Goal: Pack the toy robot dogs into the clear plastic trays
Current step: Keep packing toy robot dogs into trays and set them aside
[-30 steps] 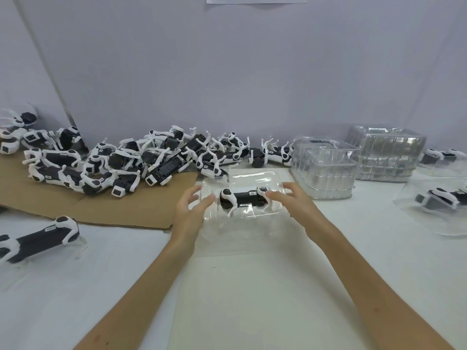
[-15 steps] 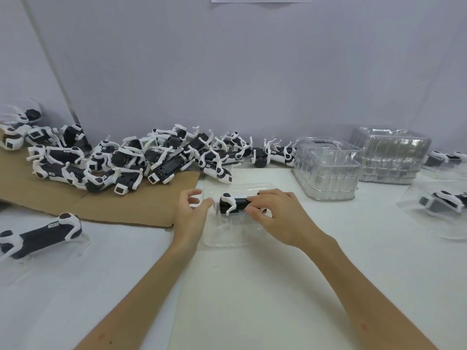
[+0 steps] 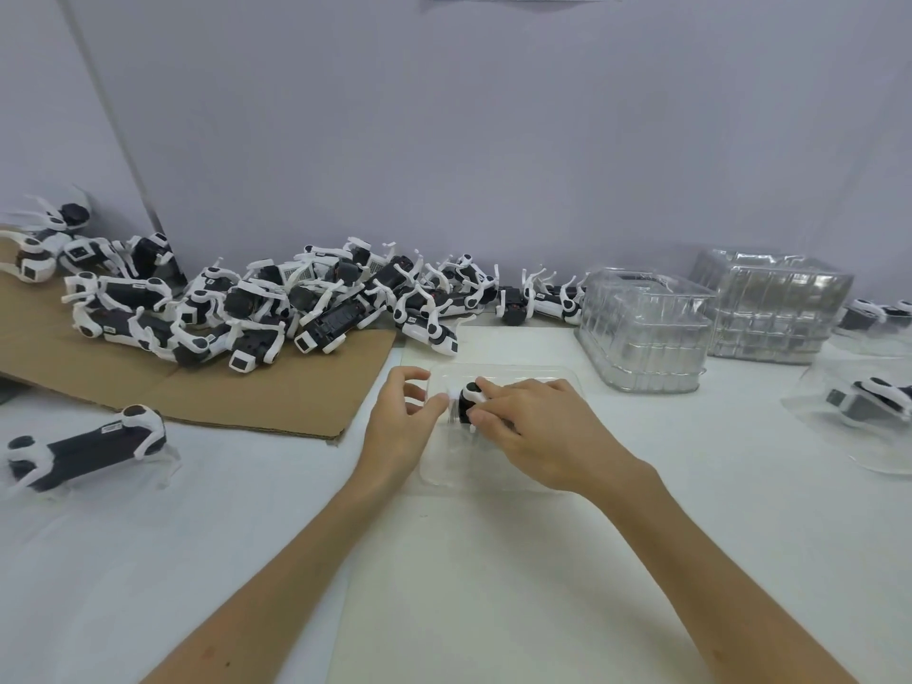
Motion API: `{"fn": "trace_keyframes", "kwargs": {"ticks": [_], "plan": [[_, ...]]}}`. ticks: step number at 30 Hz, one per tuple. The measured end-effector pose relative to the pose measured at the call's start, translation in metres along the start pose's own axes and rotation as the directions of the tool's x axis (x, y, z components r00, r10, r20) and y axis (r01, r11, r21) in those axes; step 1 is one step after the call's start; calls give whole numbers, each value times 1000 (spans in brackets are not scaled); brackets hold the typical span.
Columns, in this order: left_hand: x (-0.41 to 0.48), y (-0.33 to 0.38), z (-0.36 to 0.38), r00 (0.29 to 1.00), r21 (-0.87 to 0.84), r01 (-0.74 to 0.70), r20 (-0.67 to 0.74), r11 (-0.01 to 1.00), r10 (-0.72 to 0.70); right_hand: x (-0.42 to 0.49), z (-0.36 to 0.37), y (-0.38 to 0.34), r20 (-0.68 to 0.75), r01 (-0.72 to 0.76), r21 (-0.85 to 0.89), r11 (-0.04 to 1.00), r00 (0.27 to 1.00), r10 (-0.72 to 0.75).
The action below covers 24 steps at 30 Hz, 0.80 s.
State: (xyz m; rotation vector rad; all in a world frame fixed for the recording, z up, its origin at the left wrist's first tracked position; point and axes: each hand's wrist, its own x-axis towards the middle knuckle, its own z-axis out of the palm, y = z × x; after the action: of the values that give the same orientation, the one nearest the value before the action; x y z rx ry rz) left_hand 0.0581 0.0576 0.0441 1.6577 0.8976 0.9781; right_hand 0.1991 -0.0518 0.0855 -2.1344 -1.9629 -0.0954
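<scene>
Inside the clear tray (image 3: 518, 375), which lies flat on the white table (image 3: 493, 585), sits one toy robot dog (image 3: 466, 401), black-bodied with white legs; only its left end shows, the rest being covered; the right hand (image 3: 538, 431) reaches over the tray from its right side, fingers curled down around the dog and gripping it; the left hand (image 3: 399, 422) is at the tray's left edge, its thumb touching the rim and its fingers loosely curled just outside it; whether they pinch the rim I cannot tell. Behind and to the left of the tray a pile of toy dogs (image 3: 296, 308) sprawls over a cardboard sheet (image 3: 222, 397); far left of the tray a lone dog (image 3: 84, 449) stands on the table; behind and to the right of the tray is a stack of empty trays (image 3: 646, 333), with a second stack (image 3: 775, 308) beyond it; well to the tray's right a packed dog (image 3: 868, 402) rests in its own clear shell.
</scene>
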Motion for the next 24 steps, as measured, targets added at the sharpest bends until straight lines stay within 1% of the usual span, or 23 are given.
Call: {"fn": "trace_keyframes", "kwargs": {"ticks": [2,4,6,8,9,11,12,13,14,15,16,18,20,22,24], "plan": [[-1,0,0,1000,10,-4,2,1000,4,-1,3,-2,8,39,-28,999,999,-39],[-2,1,-1,1000,5,-2,1,1000,2,-3,5,-2,21,43,-7,999,999,-43],[-2,2,-2,1000,-11,-5,7,1000,5,-4,6,-2,21,4,36,999,1000,-5],[-3,3,-2,1000,-24,-4,22,1000,4,-4,5,-4,-10,-73,63,995,997,74],[-3,4,-2,999,-30,-5,46,1000,6,-3,4,-6,-54,-117,52,992,991,120],[-3,8,-3,988,-53,19,155,998,-11,-3,2,-7,-212,-201,12,979,957,199],[-4,9,-3,975,-74,54,220,996,-37,-4,2,-8,-289,-202,37,979,935,204],[-4,9,-2,958,-103,100,278,990,-68,-4,3,-10,-334,-168,84,982,924,187],[-4,8,-1,945,-130,140,315,982,-94,-4,4,-14,-339,-112,129,985,929,150],[-4,7,0,938,-150,169,328,974,-112,-4,6,-19,-316,-65,141,988,943,107],[-4,7,0,940,-171,179,320,969,-117,-3,10,-24,-277,-45,112,993,958,74],[-3,5,-1,955,-193,179,268,965,-123,-2,15,-26,-151,-65,22,998,986,68],[-1,4,-3,962,-200,175,245,964,-124,-2,10,-13,-32,-102,-19,995,994,101],[1,3,-5,965,-206,178,228,962,-130,-7,-2,9,-21,-177,14,984,984,178],[1,3,-5,968,-214,180,214,960,-134,-11,-11,31,-49,-265,4,964,963,265]]}}
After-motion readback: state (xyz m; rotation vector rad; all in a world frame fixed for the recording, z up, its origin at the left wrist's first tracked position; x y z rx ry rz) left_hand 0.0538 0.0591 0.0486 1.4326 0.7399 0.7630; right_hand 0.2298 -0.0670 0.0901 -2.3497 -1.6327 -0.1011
